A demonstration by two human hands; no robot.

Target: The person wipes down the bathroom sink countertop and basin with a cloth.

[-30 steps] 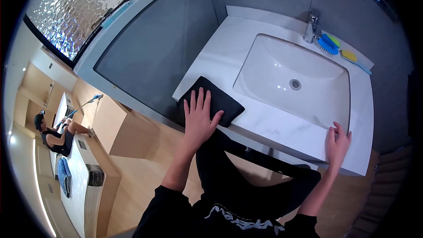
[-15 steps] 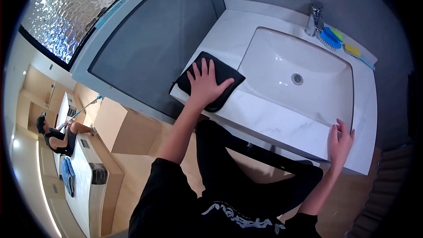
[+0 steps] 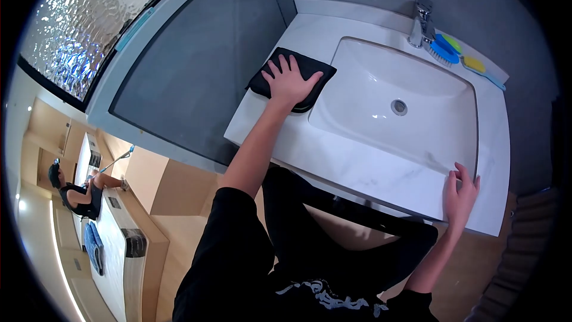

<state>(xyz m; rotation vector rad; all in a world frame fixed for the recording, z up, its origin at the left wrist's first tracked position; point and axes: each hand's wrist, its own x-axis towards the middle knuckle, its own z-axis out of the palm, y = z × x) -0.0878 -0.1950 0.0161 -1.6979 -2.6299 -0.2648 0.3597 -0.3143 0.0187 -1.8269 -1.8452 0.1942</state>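
Observation:
My left hand (image 3: 291,86) lies flat with its fingers spread on a folded black cloth (image 3: 260,85), at the left side of the white marbled countertop (image 3: 363,164). The cloth's right corner comes close to the rim of the sink basin (image 3: 357,95). At the front right, my right hand (image 3: 462,195) rests on the counter by the basin's corner. Its fingers are slightly bent, the thumb stands a little apart, and I see nothing held in it.
Behind the basin stands a chrome faucet (image 3: 420,24). Beside it lie a blue scrub brush (image 3: 444,49) and a yellow-headed brush (image 3: 474,64). A grey glass panel (image 3: 190,71) borders the counter's left. Farther left, a person (image 3: 83,194) sits on a bed (image 3: 116,250) with a long-handled tool.
My left hand and the black cloth have moved away from the counter's front left edge, toward the back. My right hand has stayed in place.

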